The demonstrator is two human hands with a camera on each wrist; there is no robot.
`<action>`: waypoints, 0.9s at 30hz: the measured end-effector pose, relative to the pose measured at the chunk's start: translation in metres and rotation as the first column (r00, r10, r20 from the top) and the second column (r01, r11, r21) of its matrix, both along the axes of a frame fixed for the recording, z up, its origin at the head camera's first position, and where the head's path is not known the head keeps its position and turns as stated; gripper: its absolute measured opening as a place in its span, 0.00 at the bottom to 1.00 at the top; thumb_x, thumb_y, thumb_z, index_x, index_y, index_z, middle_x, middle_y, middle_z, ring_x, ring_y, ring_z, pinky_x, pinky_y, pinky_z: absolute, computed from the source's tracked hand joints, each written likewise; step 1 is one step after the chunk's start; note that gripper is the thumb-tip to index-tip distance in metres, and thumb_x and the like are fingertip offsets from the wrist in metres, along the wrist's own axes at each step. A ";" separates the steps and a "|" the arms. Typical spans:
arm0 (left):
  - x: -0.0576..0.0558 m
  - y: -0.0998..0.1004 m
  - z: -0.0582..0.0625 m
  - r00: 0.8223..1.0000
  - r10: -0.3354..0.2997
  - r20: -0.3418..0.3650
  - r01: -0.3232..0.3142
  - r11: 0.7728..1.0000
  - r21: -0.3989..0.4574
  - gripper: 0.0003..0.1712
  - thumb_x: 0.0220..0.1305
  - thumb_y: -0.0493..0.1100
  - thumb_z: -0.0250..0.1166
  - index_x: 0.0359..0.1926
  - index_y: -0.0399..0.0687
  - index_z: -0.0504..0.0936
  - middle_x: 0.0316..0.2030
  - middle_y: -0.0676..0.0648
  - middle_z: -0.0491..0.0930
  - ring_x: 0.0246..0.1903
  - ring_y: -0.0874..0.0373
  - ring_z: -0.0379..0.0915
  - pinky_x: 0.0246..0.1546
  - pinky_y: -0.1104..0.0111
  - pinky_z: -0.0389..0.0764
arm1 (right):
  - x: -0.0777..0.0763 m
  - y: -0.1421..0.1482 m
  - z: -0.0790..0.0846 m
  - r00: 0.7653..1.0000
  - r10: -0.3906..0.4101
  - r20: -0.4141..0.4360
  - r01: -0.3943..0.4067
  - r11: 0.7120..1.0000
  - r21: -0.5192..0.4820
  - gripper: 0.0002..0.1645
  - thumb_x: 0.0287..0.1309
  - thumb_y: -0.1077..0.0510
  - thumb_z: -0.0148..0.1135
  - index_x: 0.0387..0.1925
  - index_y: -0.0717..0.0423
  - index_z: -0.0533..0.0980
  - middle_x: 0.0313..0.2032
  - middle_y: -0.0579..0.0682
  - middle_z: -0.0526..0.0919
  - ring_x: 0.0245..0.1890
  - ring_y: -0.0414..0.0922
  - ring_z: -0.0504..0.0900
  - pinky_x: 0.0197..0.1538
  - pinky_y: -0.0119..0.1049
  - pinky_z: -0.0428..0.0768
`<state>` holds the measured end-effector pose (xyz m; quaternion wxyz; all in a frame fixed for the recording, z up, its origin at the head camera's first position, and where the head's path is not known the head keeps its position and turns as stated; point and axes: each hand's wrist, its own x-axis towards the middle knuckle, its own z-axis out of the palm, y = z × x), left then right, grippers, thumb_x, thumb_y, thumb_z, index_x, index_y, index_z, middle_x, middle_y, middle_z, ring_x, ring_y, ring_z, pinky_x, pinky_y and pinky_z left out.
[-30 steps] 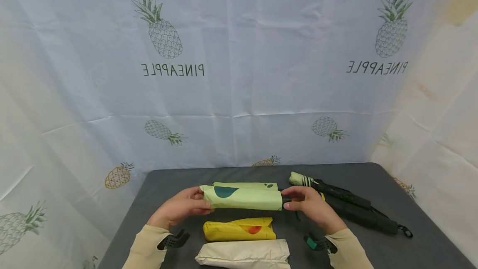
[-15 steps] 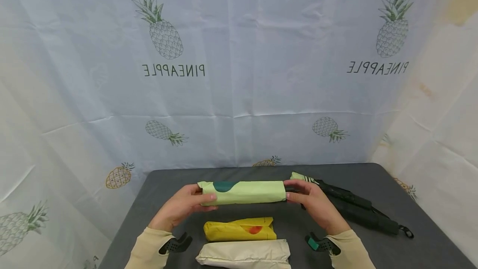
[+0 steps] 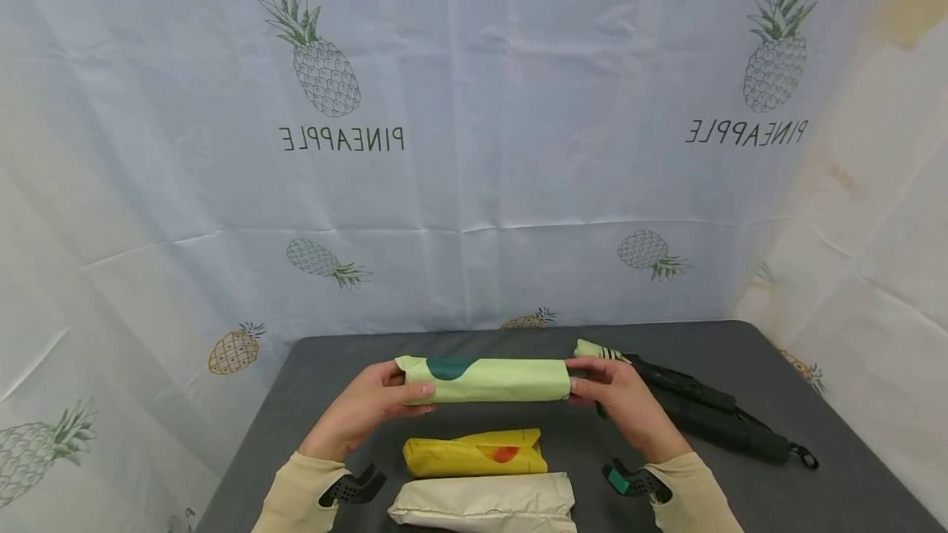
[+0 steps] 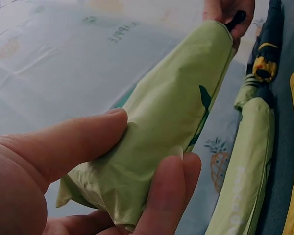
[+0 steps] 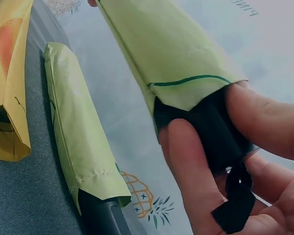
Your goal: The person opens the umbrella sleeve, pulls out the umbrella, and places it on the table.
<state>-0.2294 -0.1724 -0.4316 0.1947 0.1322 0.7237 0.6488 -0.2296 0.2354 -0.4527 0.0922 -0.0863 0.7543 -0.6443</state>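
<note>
A folding umbrella's light green sleeve (image 3: pixel 504 381), printed with a dark green patch, is held level above the table between both hands. My left hand (image 3: pixel 359 410) pinches its left end, thumb on one side and fingers on the other. From the sleeve's right end pokes the umbrella's black handle (image 5: pixel 210 127), with a black strap (image 5: pixel 235 205) hanging off it. Thumb and fingers of my right hand (image 3: pixel 629 401) grip that handle at the sleeve's mouth. Below, in the right wrist view, lies a second light green sleeve (image 5: pixel 81 122) with a black handle (image 5: pixel 100 210) protruding.
Nearer me on the dark table (image 3: pixel 333 352) lie a yellow sleeve (image 3: pixel 444 459) and a cream sleeve (image 3: pixel 481 504). To the right are a folded black umbrella with a green end (image 3: pixel 600 352) and another black umbrella (image 3: pixel 726 430). A pineapple-print curtain (image 3: pixel 459 146) hangs behind.
Both hands have raised the green sleeve slightly, and it now covers the second green sleeve in the head view. My right hand has closed in on the sleeve's mouth, hiding the handle there.
</note>
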 end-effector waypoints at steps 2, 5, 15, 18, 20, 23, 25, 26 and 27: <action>0.000 0.000 0.001 1.000 0.003 -0.002 -0.003 1.000 0.003 0.32 0.75 0.46 0.72 0.70 0.32 0.74 0.55 0.41 0.85 0.53 0.50 0.87 0.62 0.52 0.88 | -0.001 0.001 -0.001 1.000 0.013 -0.001 -0.013 1.000 -0.007 0.32 0.75 0.59 0.67 0.72 0.73 0.71 0.57 0.56 0.86 0.48 0.42 0.89 0.57 0.42 0.91; 0.001 0.001 0.002 1.000 0.005 -0.005 -0.005 1.000 0.006 0.33 0.74 0.46 0.72 0.70 0.32 0.74 0.56 0.41 0.85 0.54 0.50 0.87 0.60 0.54 0.89 | -0.001 0.003 -0.001 0.999 0.040 -0.004 -0.040 0.999 -0.026 0.32 0.76 0.60 0.65 0.72 0.75 0.69 0.59 0.57 0.86 0.49 0.41 0.89 0.58 0.43 0.90; 0.000 0.002 -0.001 1.000 0.000 -0.017 0.000 1.000 0.005 0.32 0.76 0.46 0.71 0.71 0.32 0.74 0.56 0.41 0.85 0.54 0.50 0.88 0.62 0.50 0.87 | 0.001 0.004 0.004 0.999 0.043 0.005 -0.042 0.996 -0.077 0.31 0.77 0.59 0.65 0.71 0.74 0.71 0.52 0.47 0.88 0.48 0.40 0.90 0.57 0.41 0.91; 0.000 0.001 0.000 1.000 0.001 -0.017 -0.001 1.000 0.006 0.32 0.76 0.46 0.71 0.71 0.32 0.74 0.56 0.41 0.85 0.54 0.50 0.88 0.62 0.50 0.88 | 0.002 0.005 0.006 0.999 0.031 0.019 -0.029 0.996 -0.081 0.31 0.77 0.57 0.65 0.71 0.73 0.72 0.51 0.44 0.88 0.48 0.39 0.90 0.57 0.39 0.91; 0.000 0.001 0.000 1.000 0.003 -0.017 -0.002 1.000 0.005 0.32 0.76 0.47 0.71 0.71 0.32 0.74 0.56 0.40 0.85 0.54 0.49 0.88 0.62 0.50 0.88 | 0.002 0.006 0.007 0.999 0.027 0.025 -0.025 0.996 -0.090 0.30 0.77 0.57 0.65 0.70 0.72 0.73 0.51 0.43 0.88 0.49 0.39 0.90 0.57 0.39 0.90; 0.000 0.001 0.000 1.000 0.004 -0.015 -0.004 1.000 0.005 0.33 0.76 0.47 0.71 0.71 0.32 0.74 0.56 0.40 0.85 0.53 0.49 0.88 0.62 0.51 0.88 | 0.003 0.008 0.008 0.999 0.025 0.029 -0.021 0.994 -0.111 0.28 0.77 0.57 0.65 0.69 0.71 0.74 0.52 0.42 0.87 0.49 0.39 0.90 0.57 0.38 0.90; 0.000 0.001 0.000 1.000 0.004 -0.011 -0.004 1.000 0.007 0.33 0.76 0.47 0.71 0.71 0.32 0.74 0.57 0.39 0.84 0.54 0.49 0.88 0.61 0.51 0.88 | 0.003 0.009 0.008 0.999 0.034 0.026 -0.030 0.992 -0.122 0.27 0.77 0.57 0.64 0.68 0.71 0.75 0.53 0.41 0.86 0.50 0.39 0.90 0.57 0.37 0.90; 0.000 0.001 0.000 1.000 0.005 -0.010 -0.005 1.000 0.006 0.33 0.76 0.47 0.70 0.72 0.32 0.74 0.57 0.39 0.84 0.54 0.49 0.88 0.61 0.52 0.89 | 0.003 0.010 0.008 0.999 0.038 0.025 -0.034 0.991 -0.126 0.26 0.77 0.58 0.64 0.67 0.71 0.76 0.53 0.41 0.86 0.50 0.39 0.90 0.57 0.37 0.90; 0.000 0.001 0.000 1.000 0.006 -0.010 -0.006 1.000 0.005 0.33 0.77 0.47 0.70 0.72 0.32 0.74 0.57 0.39 0.84 0.54 0.49 0.88 0.60 0.53 0.89 | 0.003 0.010 0.008 0.999 0.040 0.023 -0.036 0.991 -0.128 0.25 0.78 0.58 0.64 0.66 0.70 0.76 0.53 0.41 0.86 0.50 0.39 0.90 0.57 0.37 0.91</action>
